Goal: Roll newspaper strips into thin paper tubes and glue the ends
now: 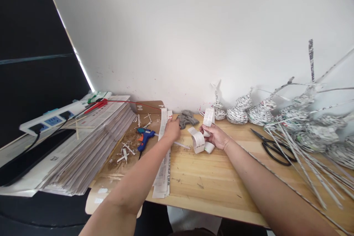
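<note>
Paper strip (198,143), printed and loosely curled, is in the grasp of our right hand (218,138), pinched between thumb and fingers. We note that its loops hang on the left side of that hand, between our two hands, and that one end stands up beyond the fingertips.

Our left hand (172,131) lies over a flat pile of newsprint strips (163,171), in contact near its far end. The fingers point away from us and are partly hidden; we cannot tell whether they grip anything. The pile runs back from that hand toward the near edge of the counter (204,184). A thin white stick (182,145) lies close by the left hand, on the side toward our right hand. Just beyond the left hand we record a crumpled grey cloth (188,119).

To the left of our left hand we find a blue glue gun (145,140), then paper scraps (125,153) on brown cardboard (110,172). Farther left stands a tall stack of newspapers (91,151), bearing a white power strip (52,118).

Right of our right hand lie black scissors (265,142). Beyond that hand, woven paper pieces (237,114) stand along the wall (193,37).
</note>
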Available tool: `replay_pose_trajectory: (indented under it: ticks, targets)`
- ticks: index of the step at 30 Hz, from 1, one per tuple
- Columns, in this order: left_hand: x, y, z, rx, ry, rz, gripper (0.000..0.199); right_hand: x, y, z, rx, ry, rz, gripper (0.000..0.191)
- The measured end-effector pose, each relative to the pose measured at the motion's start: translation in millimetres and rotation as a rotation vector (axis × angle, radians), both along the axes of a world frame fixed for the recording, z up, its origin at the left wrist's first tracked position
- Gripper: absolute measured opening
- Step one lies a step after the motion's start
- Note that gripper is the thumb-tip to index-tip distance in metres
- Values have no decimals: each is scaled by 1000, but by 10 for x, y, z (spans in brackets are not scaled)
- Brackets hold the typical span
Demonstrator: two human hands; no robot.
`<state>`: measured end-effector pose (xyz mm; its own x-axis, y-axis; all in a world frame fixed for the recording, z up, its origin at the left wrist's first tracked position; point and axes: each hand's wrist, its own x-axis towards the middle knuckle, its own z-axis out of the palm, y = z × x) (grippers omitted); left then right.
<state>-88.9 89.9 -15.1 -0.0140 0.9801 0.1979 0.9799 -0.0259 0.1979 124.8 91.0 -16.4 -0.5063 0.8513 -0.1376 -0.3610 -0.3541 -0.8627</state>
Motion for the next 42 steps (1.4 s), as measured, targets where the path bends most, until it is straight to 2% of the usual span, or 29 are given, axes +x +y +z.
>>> replay_pose_trajectory:
  ticks: [6, 10, 13, 15, 17, 19, 21, 23, 25, 27, 29, 32, 34, 36, 38, 42]
  targets:
    - [178, 136, 32, -18, -28, -59, 39, 4, 17, -29, -3, 9, 18, 19]
    - [183, -24, 199, 22, -63, -8, 32, 3, 24, -45, -11, 18, 7, 21]
    - [214, -234, 289, -49, -139, -3, 57, -6, 21, -49, -15, 29, -3, 21]
    - [282, -367, 282, -203, -335, -66, 64, -12, 19, -54, -16, 37, -9, 21]
    - [375, -473, 230, -267, -555, -139, 54, -15, 20, -63, -15, 43, -18, 21]
    - [458, -557, 176, -188, -778, -168, 41, -12, 25, -73, -13, 49, -24, 20]
    - [499, -648, 159, -104, -1020, -149, 37, -3, 32, -80, -10, 59, -25, 19]
    - [491, -789, 193, -81, -1227, -130, 35, 8, 36, -80, -3, 70, -23, 18]
    - [458, -1010, 255, -55, -1328, -150, 31, 17, 35, -72, 7, 78, -17, 17]
    - [432, -1310, 308, -21, -1287, -212, 26, 21, 31, -61, 15, 78, -2, 15]
    - [433, -1650, 327, -31, -1164, -280, 20, 19, 28, -52, 18, 81, 1, 13]
    - [466, -2112, 292, -140, -1042, -491, 14, 12, 32, -50, 22, 89, -24, 9]
    - [473, -2327, 239, -274, -1010, -605, 15, 9, 35, -56, 30, 87, -34, 7]
    - [450, -2458, 163, -422, -995, -638, 17, 9, 38, -67, 42, 80, -33, 5]
    - [398, -2527, 54, -536, -988, -599, 19, 12, 40, -82, 54, 72, -30, 4]
    - [284, -2586, -256, -650, -868, -527, 19, 15, 42, -106, 78, 62, -10, 5]
